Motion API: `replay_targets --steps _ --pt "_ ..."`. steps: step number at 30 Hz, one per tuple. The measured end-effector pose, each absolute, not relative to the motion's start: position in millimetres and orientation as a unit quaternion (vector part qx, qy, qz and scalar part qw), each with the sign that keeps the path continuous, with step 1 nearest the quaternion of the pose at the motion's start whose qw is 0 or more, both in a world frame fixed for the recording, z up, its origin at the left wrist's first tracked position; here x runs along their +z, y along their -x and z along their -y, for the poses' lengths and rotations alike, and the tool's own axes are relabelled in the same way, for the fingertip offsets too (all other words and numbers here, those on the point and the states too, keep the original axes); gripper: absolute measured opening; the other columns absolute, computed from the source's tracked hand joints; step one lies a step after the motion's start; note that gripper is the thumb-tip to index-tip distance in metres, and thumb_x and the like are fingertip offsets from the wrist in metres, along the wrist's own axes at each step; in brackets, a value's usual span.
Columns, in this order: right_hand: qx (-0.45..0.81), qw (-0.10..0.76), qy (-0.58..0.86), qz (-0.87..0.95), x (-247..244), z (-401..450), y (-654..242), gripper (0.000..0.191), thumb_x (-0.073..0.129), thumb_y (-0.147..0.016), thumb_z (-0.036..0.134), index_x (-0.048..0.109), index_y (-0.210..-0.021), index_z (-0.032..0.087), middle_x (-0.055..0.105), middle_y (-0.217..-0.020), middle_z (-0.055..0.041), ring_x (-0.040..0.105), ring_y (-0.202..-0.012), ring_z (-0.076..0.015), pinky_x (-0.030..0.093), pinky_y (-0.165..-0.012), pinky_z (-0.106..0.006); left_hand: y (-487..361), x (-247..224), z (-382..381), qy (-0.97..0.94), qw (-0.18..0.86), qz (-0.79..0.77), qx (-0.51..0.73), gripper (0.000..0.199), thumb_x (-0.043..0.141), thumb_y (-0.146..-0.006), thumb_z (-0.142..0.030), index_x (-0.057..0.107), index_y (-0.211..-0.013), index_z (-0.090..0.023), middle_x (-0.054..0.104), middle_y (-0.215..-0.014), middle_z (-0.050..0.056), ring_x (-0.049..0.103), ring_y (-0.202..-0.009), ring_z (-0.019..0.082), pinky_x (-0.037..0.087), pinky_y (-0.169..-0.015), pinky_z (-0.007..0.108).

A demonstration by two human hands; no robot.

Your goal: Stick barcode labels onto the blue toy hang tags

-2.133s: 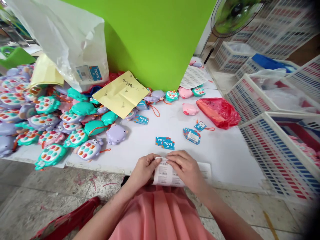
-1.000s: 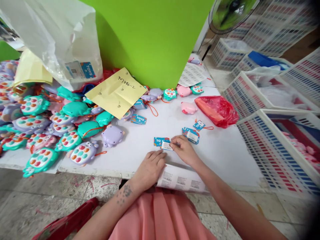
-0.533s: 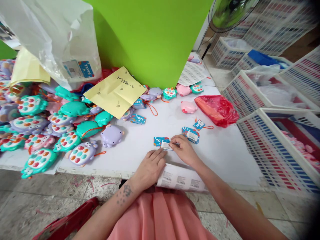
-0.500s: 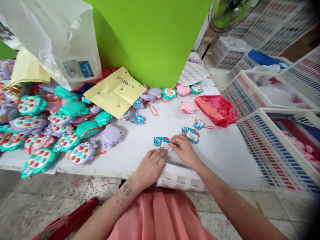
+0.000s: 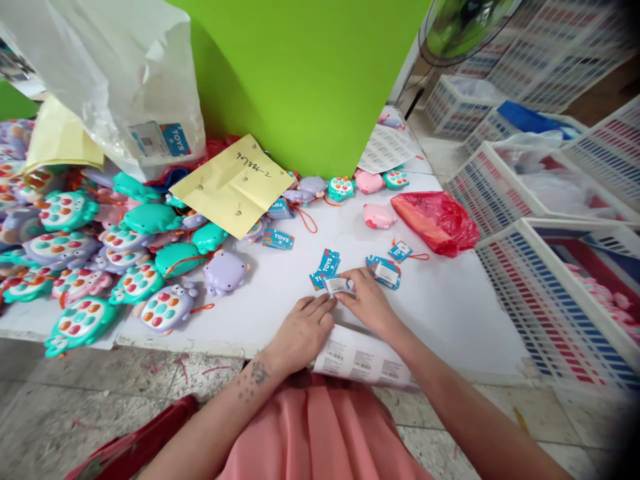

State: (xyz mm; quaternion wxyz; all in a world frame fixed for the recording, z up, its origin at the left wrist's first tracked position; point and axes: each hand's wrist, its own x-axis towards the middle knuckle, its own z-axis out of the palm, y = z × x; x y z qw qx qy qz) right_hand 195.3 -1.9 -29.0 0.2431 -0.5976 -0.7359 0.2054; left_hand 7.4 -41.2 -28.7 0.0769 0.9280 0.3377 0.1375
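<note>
My right hand [image 5: 367, 297] pinches a blue card tag [image 5: 330, 277] that carries a white barcode sticker [image 5: 339, 285]. Beneath and behind that tag lie more blue "TOYS" tags [image 5: 328, 261], fanned at angles. My left hand [image 5: 306, 327] lies flat, fingers stretched out, with the fingertips close to the stickered tag's lower edge; whether they touch it I cannot tell. Between my wrists a sheet of barcode stickers [image 5: 363, 357] rests at the table's front edge, partly under my left hand. Right of my fingers is a pile of stickered tags [image 5: 385, 272].
Turtle and whale-shaped toys [image 5: 165, 307] heap up on the left, beside a plastic bag [image 5: 120, 87] and a yellow paper [image 5: 235, 185]. A red plastic bag [image 5: 440, 220] and a small pink toy [image 5: 379, 215] sit farther back. White crates [image 5: 505, 267] stand right of the table [image 5: 450, 320].
The tags under my fingers have turned from lying straight to fanned out, and the stickered tag now tilts in my right hand. My left hand has hardly moved.
</note>
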Motion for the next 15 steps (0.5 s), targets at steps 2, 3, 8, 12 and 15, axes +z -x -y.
replay_targets --steps 2,3,8,12,15 --pt "0.215 0.232 0.597 0.737 -24.4 0.8 -195.9 0.032 0.064 -0.072 0.020 0.053 -0.103 0.019 0.053 -0.101 -0.0081 0.056 -0.088 -0.0217 0.048 -0.077 -0.038 -6.9 -28.5 41.0 -0.928 0.074 -0.338 0.138 0.018 0.041 -0.092 -0.019 0.054 -0.102 -0.013 0.048 -0.134 0.011 0.037 -0.129 0.020 0.033 -0.102 0.038" --pt "0.221 0.232 0.602 0.731 -21.6 1.0 -196.6 0.034 0.065 -0.071 0.021 0.054 -0.103 0.019 0.053 -0.102 -0.0082 0.056 -0.086 -0.0211 0.049 -0.077 -0.037 -6.2 -28.0 41.4 -0.928 0.073 -0.337 0.138 0.017 0.042 -0.091 -0.019 0.054 -0.101 -0.013 0.050 -0.132 0.011 0.038 -0.128 0.021 0.034 -0.102 0.038" --pt "0.256 0.235 0.591 0.728 -11.5 11.2 -203.8 0.026 0.064 -0.073 0.025 0.057 -0.098 0.021 0.053 -0.102 -0.0066 0.056 -0.084 -0.0190 0.050 -0.076 -0.036 -2.2 -21.1 51.4 -0.933 0.062 -0.323 0.146 0.014 0.043 -0.089 -0.017 0.056 -0.093 -0.014 0.052 -0.128 0.011 0.044 -0.121 0.024 0.035 -0.101 0.039" --pt "0.247 0.244 0.566 0.747 -14.4 20.3 -205.2 0.015 0.057 -0.079 0.023 0.060 -0.094 0.020 0.052 -0.104 -0.0082 0.054 -0.098 -0.0210 0.048 -0.085 -0.037 -7.5 -20.4 61.5 -0.937 0.053 -0.309 0.154 0.017 0.041 -0.089 -0.016 0.056 -0.096 -0.011 0.035 -0.142 0.016 0.026 -0.135 0.027 0.028 -0.107 0.041" --pt "0.222 0.237 0.570 0.755 -19.2 21.3 -202.1 0.010 0.054 -0.081 0.021 0.060 -0.089 0.020 0.053 -0.100 -0.0084 0.052 -0.099 -0.0216 0.045 -0.089 -0.039 -13.8 -25.1 63.3 -0.932 0.059 -0.331 0.136 0.018 0.041 -0.089 -0.016 0.055 -0.099 -0.010 0.038 -0.141 0.017 0.027 -0.135 0.026 0.027 -0.107 0.041"
